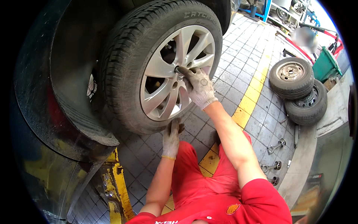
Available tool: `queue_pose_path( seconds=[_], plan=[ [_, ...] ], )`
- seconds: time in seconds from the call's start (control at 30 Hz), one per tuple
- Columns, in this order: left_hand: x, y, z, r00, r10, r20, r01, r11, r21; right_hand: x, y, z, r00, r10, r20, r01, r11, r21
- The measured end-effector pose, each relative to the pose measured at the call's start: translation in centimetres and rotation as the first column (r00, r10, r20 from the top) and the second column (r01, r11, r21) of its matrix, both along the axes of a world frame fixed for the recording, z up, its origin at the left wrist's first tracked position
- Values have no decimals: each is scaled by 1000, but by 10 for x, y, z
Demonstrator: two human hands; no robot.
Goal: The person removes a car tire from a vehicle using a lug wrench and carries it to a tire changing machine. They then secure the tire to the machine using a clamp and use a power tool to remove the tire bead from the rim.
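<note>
A tyre [125, 67] on a silver alloy rim [154, 100] sits in the wheel arch of a dark car [56, 149]. My right hand [195, 84], in a dirty pale knitted glove, is at the hub, its fingers curled on a small part there that I cannot make out clearly. My left hand [171, 138], gloved too, grips the lower edge of the tyre from below, its fingertips partly dark against the rubber. My legs, in red trousers, are bent below the wheel.
Two stacked wheels [305, 110] lie at the right, near a green bin [325, 63], red metal equipment [298, 50] and several metal pieces [272, 148]. A worn yellow metal arm [121, 186] is below the car. A blue rack [265, 11] with wheels stands at the back.
</note>
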State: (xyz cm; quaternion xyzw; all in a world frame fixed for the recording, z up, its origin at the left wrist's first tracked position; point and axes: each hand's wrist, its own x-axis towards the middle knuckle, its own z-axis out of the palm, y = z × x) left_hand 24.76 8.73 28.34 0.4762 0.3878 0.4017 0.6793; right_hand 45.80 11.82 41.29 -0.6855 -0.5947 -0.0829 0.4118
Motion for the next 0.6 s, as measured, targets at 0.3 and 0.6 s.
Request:
queue_pose_path(
  seconds=[0.3, 0.6],
  plan=[
    [98, 59, 81, 890, -116, 441, 173, 981, -91, -1, -4, -2, 981, -10, -191, 16, 999, 33],
    [128, 118, 74, 704, -165, 690, 348, 928, -133, -3, 5, -3, 740, 91, -666, -112, 994, 12]
  ],
)
